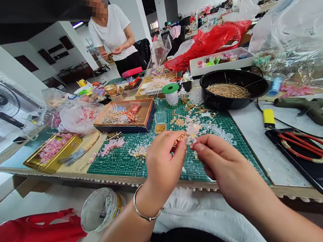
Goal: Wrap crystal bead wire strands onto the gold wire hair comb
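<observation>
Both my hands meet above the front of the green cutting mat (117,166). In my left hand (164,154), closed between thumb and fingers, is a gold ornament (179,138) with small round parts. Close beside it, my right hand (215,153) pinches at pale pink and clear beadwork (191,137); whether this joins the gold ornament I cannot tell. What lies right between the right fingertips is too small to make out. Behind the hands, loose clear beads (221,133) are scattered on the mat, with a small box of gold beads (160,128) to the left.
A black bowl of gold pins (232,90) stands at the back right, near a glue gun (310,108) and a tablet (309,162). Leftward are a cardboard tray (146,123) and a gold tin (48,166). A person (113,32) stands across the table. A bucket (99,211) is below.
</observation>
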